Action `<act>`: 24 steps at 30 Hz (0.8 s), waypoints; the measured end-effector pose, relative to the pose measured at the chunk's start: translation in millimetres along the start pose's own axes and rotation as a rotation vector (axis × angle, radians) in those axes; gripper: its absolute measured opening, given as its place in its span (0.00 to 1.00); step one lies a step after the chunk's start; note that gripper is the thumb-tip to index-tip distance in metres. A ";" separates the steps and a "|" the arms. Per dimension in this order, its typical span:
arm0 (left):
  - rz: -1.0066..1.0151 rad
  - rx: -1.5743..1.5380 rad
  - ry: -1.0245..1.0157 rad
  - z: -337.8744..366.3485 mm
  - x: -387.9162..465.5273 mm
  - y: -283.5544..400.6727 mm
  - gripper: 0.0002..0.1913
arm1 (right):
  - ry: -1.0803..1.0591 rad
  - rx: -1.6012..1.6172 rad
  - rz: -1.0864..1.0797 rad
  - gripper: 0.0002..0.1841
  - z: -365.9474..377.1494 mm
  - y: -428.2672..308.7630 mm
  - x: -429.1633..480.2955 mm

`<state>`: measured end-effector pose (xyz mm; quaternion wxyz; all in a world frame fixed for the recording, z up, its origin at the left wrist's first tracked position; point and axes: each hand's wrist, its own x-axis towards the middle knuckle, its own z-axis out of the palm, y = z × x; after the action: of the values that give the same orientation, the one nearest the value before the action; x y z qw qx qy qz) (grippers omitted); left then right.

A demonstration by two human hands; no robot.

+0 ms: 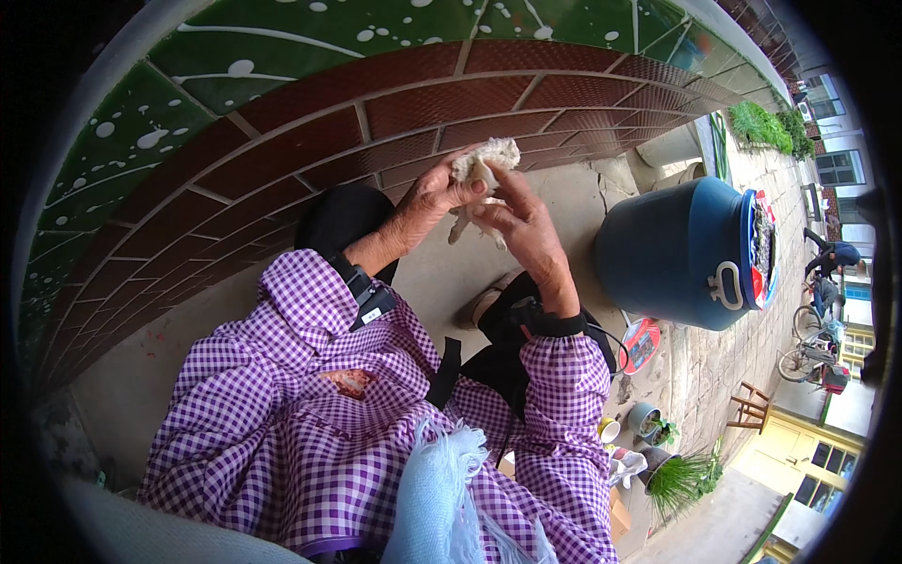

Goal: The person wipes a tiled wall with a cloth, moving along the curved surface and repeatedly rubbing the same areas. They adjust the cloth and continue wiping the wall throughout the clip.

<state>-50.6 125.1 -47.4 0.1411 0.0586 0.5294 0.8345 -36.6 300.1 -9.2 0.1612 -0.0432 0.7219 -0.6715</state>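
Both hands are raised in front of my knees, close to the tiled wall. Between them is a crumpled off-white cloth item (486, 158), apparently a knitted work glove, with finger-like ends dangling below. My left hand (438, 194) grips its bunched upper part, thumb across the front. From the other side my right hand (525, 222) pinches it, index finger pressed on the cloth and the other fingers curled beneath. Folds and fingers hide part of the item. Purple-checked sleeves and black wrist straps cover my forearms.
A wall of brown and green tiles (416, 84) runs along the far side. To the right stands a large blue plastic barrel (669, 254) with a white handle. Beyond it are potted plants (676, 479), a wooden stool (750, 409), a bicycle (803, 352) and another person (835, 257).
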 end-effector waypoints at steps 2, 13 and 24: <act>-0.055 -0.071 0.010 -3.9 0.8 0.1 0.24 | -0.071 0.006 -0.031 0.29 5.4 0.0 -0.9; -0.141 -0.722 0.170 -26.0 9.7 -5.3 0.20 | -0.408 -0.533 0.193 0.22 4.8 7.5 -7.5; -0.118 -0.735 0.150 -32.2 11.2 -4.6 0.20 | 0.422 -0.528 0.097 0.16 -47.4 5.3 -8.2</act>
<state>-68.4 102.4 -66.0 0.1612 -0.0877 0.2060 0.9612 -41.8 348.2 -10.8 0.0232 0.0907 0.8894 -0.4474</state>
